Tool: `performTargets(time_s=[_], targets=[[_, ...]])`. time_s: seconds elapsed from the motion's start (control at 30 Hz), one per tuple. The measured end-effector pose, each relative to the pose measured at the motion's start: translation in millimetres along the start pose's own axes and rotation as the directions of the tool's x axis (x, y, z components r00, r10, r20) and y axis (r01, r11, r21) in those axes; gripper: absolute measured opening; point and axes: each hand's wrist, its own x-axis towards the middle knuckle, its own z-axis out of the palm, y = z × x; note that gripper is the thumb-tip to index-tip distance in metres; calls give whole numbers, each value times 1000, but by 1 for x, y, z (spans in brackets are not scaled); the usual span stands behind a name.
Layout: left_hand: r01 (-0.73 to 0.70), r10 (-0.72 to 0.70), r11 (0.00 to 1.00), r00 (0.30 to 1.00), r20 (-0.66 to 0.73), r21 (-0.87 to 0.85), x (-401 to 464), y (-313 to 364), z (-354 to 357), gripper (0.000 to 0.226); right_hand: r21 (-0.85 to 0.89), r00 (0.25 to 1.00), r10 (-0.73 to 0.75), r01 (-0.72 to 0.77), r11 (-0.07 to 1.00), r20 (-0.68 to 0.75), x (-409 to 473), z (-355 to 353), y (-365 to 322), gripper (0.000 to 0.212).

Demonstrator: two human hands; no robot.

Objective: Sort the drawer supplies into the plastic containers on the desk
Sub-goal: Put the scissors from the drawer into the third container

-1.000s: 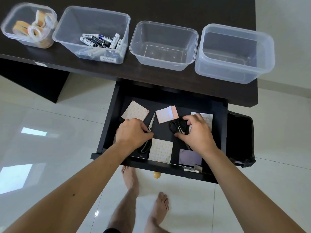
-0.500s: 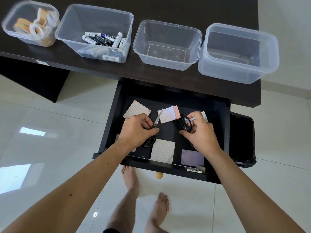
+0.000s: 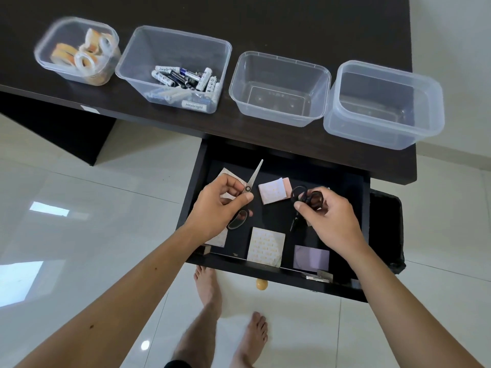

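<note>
Over the open black drawer (image 3: 364, 197), my left hand (image 3: 218, 208) pinches a pair of black-handled scissors (image 3: 253, 176) near the pivot, blades pointing up and away, handles hanging below my palm. My right hand (image 3: 329, 221) holds a second pair of black scissors (image 3: 305, 197) by the handle loops, its blades pointing down under my fingers. Several sticky-note pads lie in the drawer, among them a white-and-pink one (image 3: 273, 191), a dotted one (image 3: 265, 247) and a purple one (image 3: 310, 258).
Four clear containers stand in a row on the dark desk (image 3: 265, 22): one with tape rolls (image 3: 79, 51), one with batteries (image 3: 175, 67), and two empty ones (image 3: 279, 88) (image 3: 382, 102). A black bin (image 3: 388, 229) stands right of the drawer. My bare feet are on the white tile floor.
Both hands have closed on the scissors and lifted them off the drawer bottom. The left pair's blades now point upward, and the right pair hangs from its handles.
</note>
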Motion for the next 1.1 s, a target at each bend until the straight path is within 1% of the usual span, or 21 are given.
performTargets(time_s=[0.17,0.23,0.3,0.37,0.43,0.57,0.8,0.87,1.0,1.1], targets=[[-24,23,999,999,-24,-32,-9,12,-25,18,109,994,-22,10,994,111,-3,1,-39,8],[-46,45,999,998,-47,-27,-13,20,-40,18,135,989,-56,37,990,137,-2,1,-59,7],[-49,46,997,997,-64,-58,-15,28,-56,19,157,985,-92,69,985,146,1,1,-81,8],[-53,43,991,995,-89,-120,-17,39,-76,21,193,981,-126,97,977,146,7,2,-105,10],[-84,65,986,989,-131,-147,-17,50,-96,21,221,979,-159,127,967,131,13,4,-130,10],[-140,93,965,973,-210,-223,-14,72,-126,15,288,972,-216,181,941,94,25,11,-177,11],[-228,151,940,945,-291,-255,8,113,-161,17,331,960,-277,249,910,40,63,20,-244,9],[-238,153,935,939,-308,-262,14,125,-170,18,336,955,-292,259,905,52,73,21,-262,8],[-224,167,954,949,-266,-201,30,149,-175,16,313,961,-273,246,917,47,90,9,-278,8],[-202,174,970,965,-194,-136,46,172,-169,15,261,980,-199,188,947,17,99,-15,-267,8]])
